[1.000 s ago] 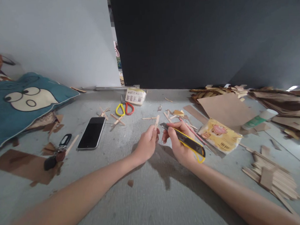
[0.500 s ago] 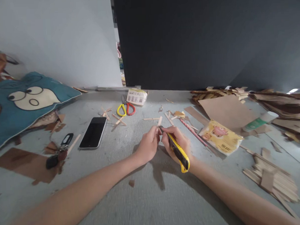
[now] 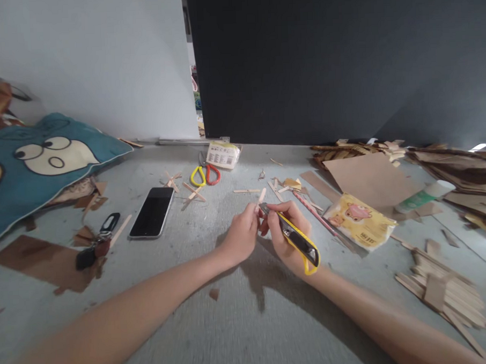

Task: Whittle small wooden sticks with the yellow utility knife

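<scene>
My left hand is closed on a thin wooden craft stick, whose end sticks up past the fingers. In my right hand is a yellow and black utility knife, its front end close to the stick. The two hands nearly meet at the fingertips, so the lower part of the stick and the blade's contact with it are hidden. Just beyond the hands another craft stick lies flat on the grey table.
Left of the hands are a phone, keys and crossed sticks. Scissors lie by a tissue pack at the back. On the right are a yellow pack, a glue stick and stacked sticks.
My right hand has turned the utility knife, so its rear end swings to the right and slightly up. My left hand keeps its hold on the craft stick.
</scene>
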Motion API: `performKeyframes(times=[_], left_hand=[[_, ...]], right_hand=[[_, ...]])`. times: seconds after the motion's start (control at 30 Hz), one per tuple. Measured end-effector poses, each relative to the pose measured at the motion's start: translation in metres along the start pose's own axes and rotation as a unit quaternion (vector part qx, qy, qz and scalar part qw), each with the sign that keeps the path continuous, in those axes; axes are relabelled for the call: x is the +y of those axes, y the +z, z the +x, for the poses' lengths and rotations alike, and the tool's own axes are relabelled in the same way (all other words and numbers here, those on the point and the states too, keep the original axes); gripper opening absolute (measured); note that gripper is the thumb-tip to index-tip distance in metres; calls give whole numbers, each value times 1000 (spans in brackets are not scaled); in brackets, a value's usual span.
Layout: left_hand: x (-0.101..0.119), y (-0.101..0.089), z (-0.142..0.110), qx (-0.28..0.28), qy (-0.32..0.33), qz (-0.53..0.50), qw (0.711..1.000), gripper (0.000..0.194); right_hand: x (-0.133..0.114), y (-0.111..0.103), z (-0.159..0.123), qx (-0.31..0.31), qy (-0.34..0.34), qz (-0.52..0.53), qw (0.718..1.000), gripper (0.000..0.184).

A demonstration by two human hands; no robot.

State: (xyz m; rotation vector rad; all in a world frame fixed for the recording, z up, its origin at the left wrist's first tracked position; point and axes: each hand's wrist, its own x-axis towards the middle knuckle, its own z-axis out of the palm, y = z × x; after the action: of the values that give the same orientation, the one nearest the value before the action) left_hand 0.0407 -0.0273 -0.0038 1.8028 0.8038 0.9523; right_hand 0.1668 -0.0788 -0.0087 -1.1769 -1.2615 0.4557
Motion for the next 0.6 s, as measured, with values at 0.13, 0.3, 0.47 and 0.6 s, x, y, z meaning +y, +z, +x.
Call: performKeyframes(times=[0.13, 0.3, 0.47, 0.6], left_hand=[[0, 0, 1, 3, -9, 6, 1000, 31], [0, 3, 0, 7, -13, 0, 1000, 33], [4, 6, 0, 7, -29, -47, 998, 38], [-1, 6, 3, 9, -69, -124, 990, 42]], right_hand=[[-6, 4, 1, 23, 14, 10, 1000, 16], [-10, 5, 0, 38, 13, 24, 999, 16], [-3, 6, -2, 49, 7, 24, 999, 16], [-6, 2, -2, 25, 8, 59, 998, 18]])
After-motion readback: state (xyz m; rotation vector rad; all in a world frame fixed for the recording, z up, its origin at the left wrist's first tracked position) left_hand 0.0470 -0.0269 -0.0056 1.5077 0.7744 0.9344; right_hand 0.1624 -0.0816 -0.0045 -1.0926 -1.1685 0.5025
